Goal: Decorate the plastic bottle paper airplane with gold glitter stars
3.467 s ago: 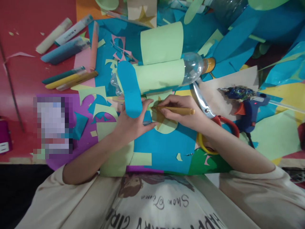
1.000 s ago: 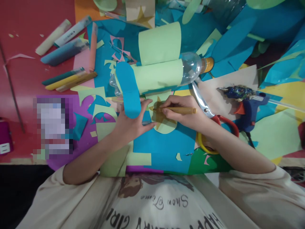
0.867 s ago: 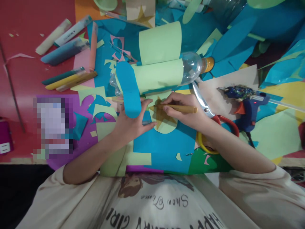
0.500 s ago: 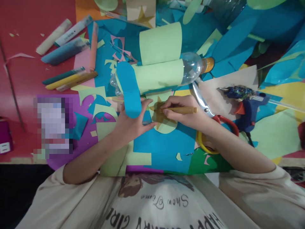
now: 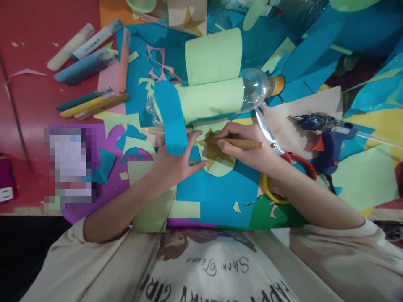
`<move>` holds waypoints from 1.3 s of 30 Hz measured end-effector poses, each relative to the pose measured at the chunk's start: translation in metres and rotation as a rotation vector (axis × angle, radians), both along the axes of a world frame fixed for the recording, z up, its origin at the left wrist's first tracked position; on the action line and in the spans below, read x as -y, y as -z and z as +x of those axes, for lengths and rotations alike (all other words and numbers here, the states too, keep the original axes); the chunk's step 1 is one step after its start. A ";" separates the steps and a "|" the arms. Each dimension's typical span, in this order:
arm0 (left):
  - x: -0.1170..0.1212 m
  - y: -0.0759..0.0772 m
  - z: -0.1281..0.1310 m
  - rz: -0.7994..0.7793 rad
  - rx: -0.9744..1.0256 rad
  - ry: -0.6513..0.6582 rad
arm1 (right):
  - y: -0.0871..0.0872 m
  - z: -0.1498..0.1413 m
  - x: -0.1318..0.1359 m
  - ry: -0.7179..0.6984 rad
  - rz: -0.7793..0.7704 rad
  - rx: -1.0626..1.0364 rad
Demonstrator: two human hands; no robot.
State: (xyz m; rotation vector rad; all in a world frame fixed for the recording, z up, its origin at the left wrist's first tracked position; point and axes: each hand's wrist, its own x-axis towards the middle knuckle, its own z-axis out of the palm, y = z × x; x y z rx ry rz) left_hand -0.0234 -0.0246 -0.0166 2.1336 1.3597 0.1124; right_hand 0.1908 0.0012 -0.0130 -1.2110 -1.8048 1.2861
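Note:
My right hand [image 5: 241,140] is closed around a mustard-yellow marker [image 5: 248,144]. Its tip rests on a brownish-gold star [image 5: 217,155] coloured on a light green paper piece [image 5: 220,170] with a rounded lower end. My left hand [image 5: 176,165] has thumb and forefinger spread, the fingertips at the left edge of that paper. A blue rounded paper strip [image 5: 170,117] lies over part of the left hand and hides some fingers. Just above lies a clear plastic bottle [image 5: 253,90] wrapped in light green paper [image 5: 210,98], with an orange cap [image 5: 277,86].
Scissors [image 5: 286,157] with red and yellow handles lie under my right forearm. A blue glue gun [image 5: 330,149] is at the right. Several markers [image 5: 88,65] lie upper left, above a blurred-out object [image 5: 71,165]. Paper scraps [image 5: 135,142] cover much of the red table [image 5: 28,105].
My right hand and the marker have shifted very slightly, with the marker tip still on the star. The left hand stays in place.

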 end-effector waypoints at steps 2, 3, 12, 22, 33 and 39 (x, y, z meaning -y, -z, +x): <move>0.000 0.001 -0.001 -0.007 0.008 -0.001 | -0.002 0.001 -0.001 -0.029 -0.034 0.017; 0.000 0.001 -0.001 -0.008 0.010 -0.003 | -0.003 0.001 -0.001 -0.041 -0.050 0.024; 0.001 -0.001 0.000 -0.016 0.007 -0.005 | -0.003 0.002 -0.001 0.024 -0.048 -0.032; 0.000 0.001 -0.001 0.021 0.011 0.002 | 0.002 0.000 0.001 0.004 0.058 -0.028; 0.001 -0.001 -0.001 -0.025 0.017 0.003 | -0.001 0.002 -0.001 -0.027 -0.008 -0.048; 0.001 -0.002 -0.001 0.003 0.002 0.009 | 0.003 0.001 -0.001 0.059 0.041 -0.056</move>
